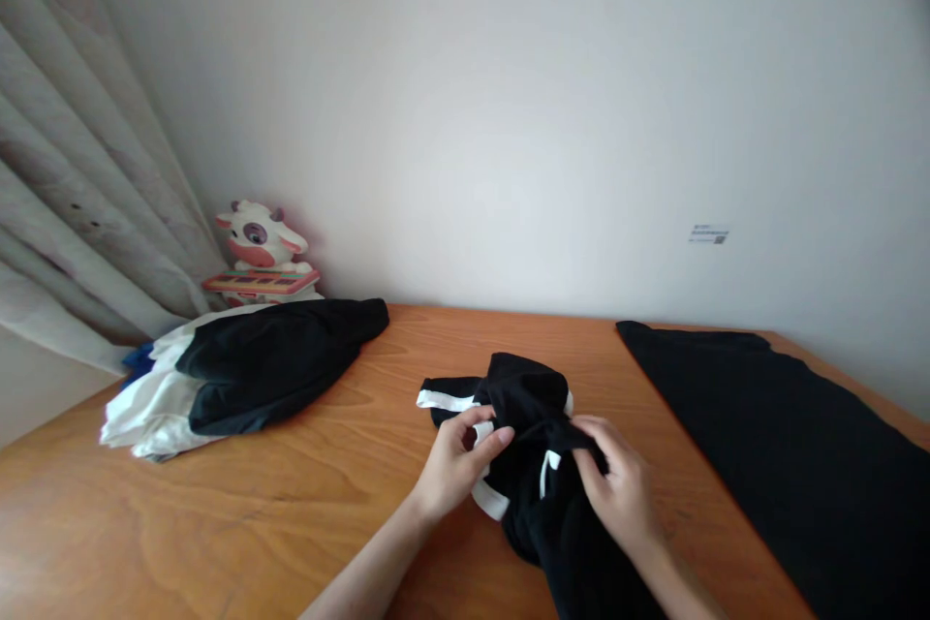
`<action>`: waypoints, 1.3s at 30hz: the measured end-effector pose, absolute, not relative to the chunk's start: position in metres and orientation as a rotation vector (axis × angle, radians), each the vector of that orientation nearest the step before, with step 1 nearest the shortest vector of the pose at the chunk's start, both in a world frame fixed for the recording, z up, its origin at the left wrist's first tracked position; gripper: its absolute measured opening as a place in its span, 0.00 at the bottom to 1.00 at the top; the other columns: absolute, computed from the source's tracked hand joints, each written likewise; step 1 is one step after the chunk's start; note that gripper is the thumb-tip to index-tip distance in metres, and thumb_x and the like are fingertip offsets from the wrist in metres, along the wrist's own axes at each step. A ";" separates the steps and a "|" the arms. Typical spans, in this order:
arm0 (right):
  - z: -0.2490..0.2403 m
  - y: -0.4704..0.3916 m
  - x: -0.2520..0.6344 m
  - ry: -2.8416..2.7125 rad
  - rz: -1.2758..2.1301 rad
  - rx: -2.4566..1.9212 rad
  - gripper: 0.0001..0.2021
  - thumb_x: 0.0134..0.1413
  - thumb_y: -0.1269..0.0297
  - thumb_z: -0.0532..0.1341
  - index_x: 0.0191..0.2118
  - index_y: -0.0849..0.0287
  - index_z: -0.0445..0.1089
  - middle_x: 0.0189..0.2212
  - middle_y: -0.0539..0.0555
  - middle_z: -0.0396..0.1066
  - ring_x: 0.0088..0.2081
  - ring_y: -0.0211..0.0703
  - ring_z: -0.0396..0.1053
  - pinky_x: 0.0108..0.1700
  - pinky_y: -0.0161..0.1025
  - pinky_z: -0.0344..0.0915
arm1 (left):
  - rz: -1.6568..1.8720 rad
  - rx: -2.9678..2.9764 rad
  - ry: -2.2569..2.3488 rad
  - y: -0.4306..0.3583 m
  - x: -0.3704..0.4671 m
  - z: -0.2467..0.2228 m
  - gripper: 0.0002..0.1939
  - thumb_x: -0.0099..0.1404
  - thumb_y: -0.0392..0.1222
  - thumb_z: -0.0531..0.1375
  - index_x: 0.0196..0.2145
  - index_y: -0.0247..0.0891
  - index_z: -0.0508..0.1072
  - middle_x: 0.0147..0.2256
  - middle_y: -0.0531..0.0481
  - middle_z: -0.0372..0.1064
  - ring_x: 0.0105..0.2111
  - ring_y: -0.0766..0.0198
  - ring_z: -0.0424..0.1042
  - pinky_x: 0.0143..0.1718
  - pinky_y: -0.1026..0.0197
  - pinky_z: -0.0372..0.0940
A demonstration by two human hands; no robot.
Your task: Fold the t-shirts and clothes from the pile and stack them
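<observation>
A crumpled black garment with white stripes [527, 387] lies bunched on the wooden table [291, 513], part of it running down past the bottom edge of the view. My left hand [459, 457] is closed on its left side, thumb and fingers around a white-striped fold. On the right side, my right hand [617, 480] pinches a black fold between thumb and fingers. Folds hide some of the fingertips of both hands.
Black and white clothes [272, 363] lie heaped at the left, beside a curtain [79, 174]. A cow-shaped toy keyboard [262, 257] stands behind them. Another black garment [762, 436] is spread flat along the right side. A pale wall [494, 116] rises behind the table.
</observation>
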State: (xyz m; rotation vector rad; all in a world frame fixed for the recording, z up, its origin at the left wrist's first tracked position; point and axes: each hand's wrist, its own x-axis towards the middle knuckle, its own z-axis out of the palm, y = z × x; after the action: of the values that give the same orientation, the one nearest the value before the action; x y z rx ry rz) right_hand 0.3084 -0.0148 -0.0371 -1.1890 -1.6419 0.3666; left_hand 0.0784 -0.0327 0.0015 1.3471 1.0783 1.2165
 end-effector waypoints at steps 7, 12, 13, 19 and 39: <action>-0.047 0.022 0.366 -0.953 0.455 -1.476 0.28 0.51 0.34 0.57 0.36 0.58 0.70 0.31 0.59 0.76 0.40 0.60 0.74 0.42 0.50 0.69 | 1.644 0.915 1.196 -0.020 0.050 0.013 0.26 0.53 0.59 0.69 0.43 0.37 0.77 0.29 0.50 0.73 0.29 0.62 0.71 0.32 0.63 0.64; -0.061 0.040 0.402 -0.838 0.384 -1.579 0.28 0.50 0.33 0.57 0.36 0.57 0.70 0.30 0.58 0.75 0.38 0.60 0.74 0.42 0.52 0.69 | 2.071 0.801 1.381 -0.008 0.004 0.023 0.20 0.54 0.49 0.64 0.44 0.40 0.77 0.42 0.49 0.75 0.45 0.56 0.73 0.47 0.60 0.66; -0.063 0.043 0.404 -0.865 0.366 -1.615 0.29 0.49 0.32 0.56 0.35 0.57 0.70 0.29 0.59 0.75 0.38 0.61 0.74 0.42 0.53 0.69 | 2.085 0.870 1.466 -0.006 -0.004 0.021 0.18 0.56 0.48 0.62 0.44 0.40 0.77 0.44 0.48 0.75 0.47 0.55 0.72 0.50 0.58 0.65; -0.063 0.054 0.400 -1.033 0.424 -1.659 0.33 0.46 0.31 0.54 0.39 0.57 0.73 0.40 0.66 0.79 0.48 0.66 0.74 0.52 0.57 0.67 | 1.457 1.665 2.329 -0.007 -0.001 -0.003 0.30 0.57 0.32 0.60 0.58 0.35 0.71 0.61 0.33 0.60 0.63 0.37 0.56 0.62 0.33 0.53; -0.050 0.041 0.369 -1.902 0.568 -1.389 0.31 0.52 0.42 0.65 0.57 0.55 0.72 0.54 0.60 0.76 0.56 0.59 0.72 0.59 0.56 0.66 | 0.722 2.141 1.935 -0.003 0.032 0.000 0.18 0.64 0.35 0.58 0.50 0.43 0.77 0.48 0.42 0.77 0.46 0.48 0.77 0.46 0.53 0.67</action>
State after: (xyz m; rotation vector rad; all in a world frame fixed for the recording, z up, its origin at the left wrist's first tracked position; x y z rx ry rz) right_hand 0.3694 0.0413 -0.0502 -1.3887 -1.9021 0.5676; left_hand 0.0315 -0.0033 -0.0003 2.1409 1.9349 0.7221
